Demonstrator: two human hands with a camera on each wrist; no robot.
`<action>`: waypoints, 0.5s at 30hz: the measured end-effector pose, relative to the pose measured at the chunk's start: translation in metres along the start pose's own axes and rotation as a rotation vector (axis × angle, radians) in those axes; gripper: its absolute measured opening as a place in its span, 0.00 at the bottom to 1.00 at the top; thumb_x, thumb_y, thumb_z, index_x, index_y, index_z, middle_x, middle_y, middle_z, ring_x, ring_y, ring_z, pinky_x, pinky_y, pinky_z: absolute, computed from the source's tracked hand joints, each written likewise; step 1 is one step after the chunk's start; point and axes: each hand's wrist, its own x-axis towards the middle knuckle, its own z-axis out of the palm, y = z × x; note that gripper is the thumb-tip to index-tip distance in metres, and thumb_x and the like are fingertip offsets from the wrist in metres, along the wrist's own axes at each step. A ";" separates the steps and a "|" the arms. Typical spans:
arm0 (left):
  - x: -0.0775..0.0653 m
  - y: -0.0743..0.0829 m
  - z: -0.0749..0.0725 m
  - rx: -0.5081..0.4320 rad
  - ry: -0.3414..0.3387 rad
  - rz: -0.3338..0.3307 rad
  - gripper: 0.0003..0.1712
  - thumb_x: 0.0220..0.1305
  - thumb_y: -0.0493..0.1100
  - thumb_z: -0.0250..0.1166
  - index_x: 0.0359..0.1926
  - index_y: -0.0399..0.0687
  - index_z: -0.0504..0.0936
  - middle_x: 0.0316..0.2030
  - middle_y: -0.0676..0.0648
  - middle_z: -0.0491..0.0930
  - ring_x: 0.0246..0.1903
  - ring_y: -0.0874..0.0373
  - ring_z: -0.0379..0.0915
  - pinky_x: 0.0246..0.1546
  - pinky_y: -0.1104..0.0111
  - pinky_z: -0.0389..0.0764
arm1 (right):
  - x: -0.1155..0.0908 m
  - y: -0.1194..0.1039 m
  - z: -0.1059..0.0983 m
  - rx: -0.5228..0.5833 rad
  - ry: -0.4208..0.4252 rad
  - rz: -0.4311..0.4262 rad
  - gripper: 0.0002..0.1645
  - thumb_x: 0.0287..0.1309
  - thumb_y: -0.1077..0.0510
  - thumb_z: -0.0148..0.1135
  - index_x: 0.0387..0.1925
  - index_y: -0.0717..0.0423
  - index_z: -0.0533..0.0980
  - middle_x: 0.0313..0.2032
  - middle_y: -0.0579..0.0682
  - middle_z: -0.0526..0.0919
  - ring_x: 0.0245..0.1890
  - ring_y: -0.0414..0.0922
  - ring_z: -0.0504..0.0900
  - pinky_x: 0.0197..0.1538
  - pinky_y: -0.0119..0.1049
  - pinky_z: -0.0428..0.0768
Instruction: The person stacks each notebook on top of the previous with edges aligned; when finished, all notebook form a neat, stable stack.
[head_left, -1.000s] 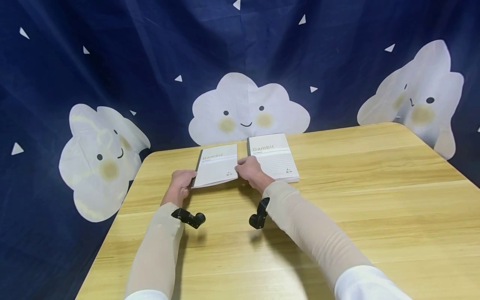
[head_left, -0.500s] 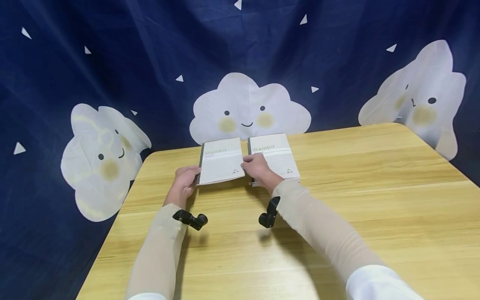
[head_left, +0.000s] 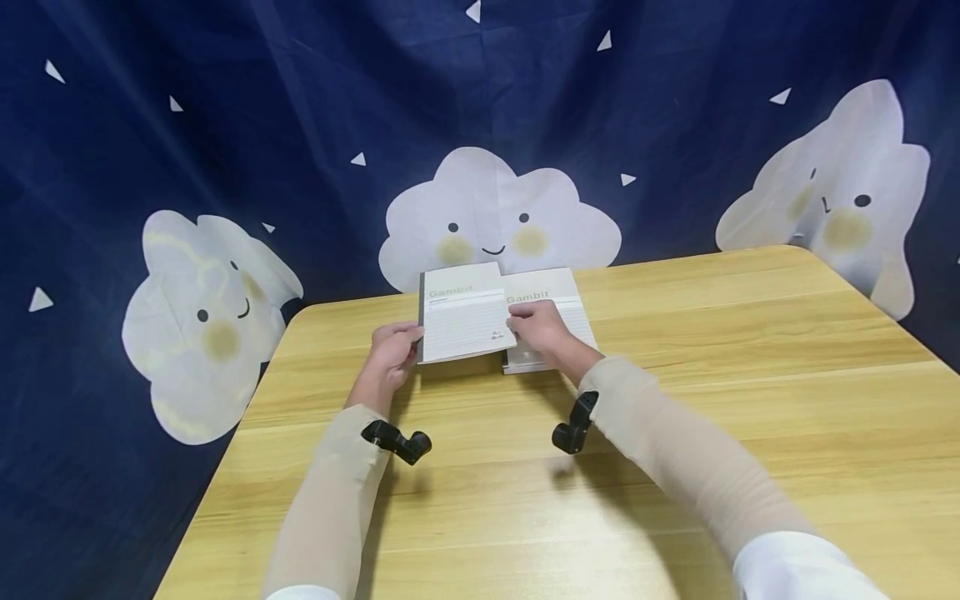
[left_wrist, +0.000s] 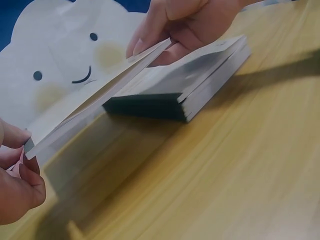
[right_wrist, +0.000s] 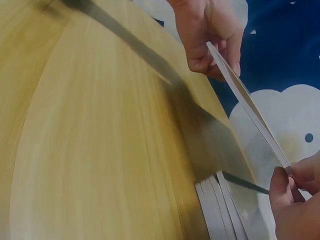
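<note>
A white notebook [head_left: 465, 321] with a dark spine and "Gambit" on its cover is held up off the table between both hands. My left hand [head_left: 395, 350] pinches its spine edge; my right hand [head_left: 543, 329] pinches the opposite edge. Under its right part lies a stack of similar notebooks [head_left: 577, 317], partly covered by the held one in the head view. From the left wrist view, the held notebook [left_wrist: 95, 97] slants over the table, its right side above the stack [left_wrist: 210, 75]. Its pages gape slightly in the right wrist view.
The wooden table [head_left: 465, 500] has a rounded far edge just behind the notebooks. A dark blue curtain [head_left: 322, 100] with white clouds hangs behind it. Black wrist cameras [head_left: 573, 425] are strapped to both forearms.
Both hands have moved right with the notebook, lifting it away from the table. Its right side now overlaps the stack, which has stayed in place.
</note>
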 end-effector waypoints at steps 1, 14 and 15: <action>-0.001 0.000 0.003 0.000 -0.006 0.004 0.20 0.64 0.30 0.55 0.57 0.29 0.71 0.24 0.51 0.72 0.20 0.65 0.66 0.20 0.78 0.68 | 0.000 0.001 -0.003 -0.004 0.003 -0.005 0.24 0.61 0.66 0.53 0.59 0.65 0.70 0.53 0.62 0.77 0.37 0.43 0.77 0.42 0.30 0.76; -0.010 -0.003 0.043 0.010 -0.034 0.054 0.17 0.63 0.30 0.56 0.53 0.29 0.74 0.29 0.47 0.72 0.23 0.64 0.69 0.20 0.77 0.70 | -0.005 0.009 -0.042 -0.038 0.029 0.000 0.24 0.61 0.65 0.53 0.60 0.63 0.70 0.58 0.60 0.74 0.50 0.46 0.74 0.50 0.33 0.75; -0.010 -0.004 0.046 0.009 -0.033 0.055 0.17 0.63 0.30 0.56 0.53 0.29 0.74 0.30 0.47 0.72 0.23 0.64 0.69 0.21 0.77 0.71 | -0.005 0.010 -0.045 -0.035 0.029 0.008 0.24 0.62 0.64 0.53 0.60 0.63 0.70 0.58 0.60 0.74 0.49 0.46 0.75 0.48 0.32 0.76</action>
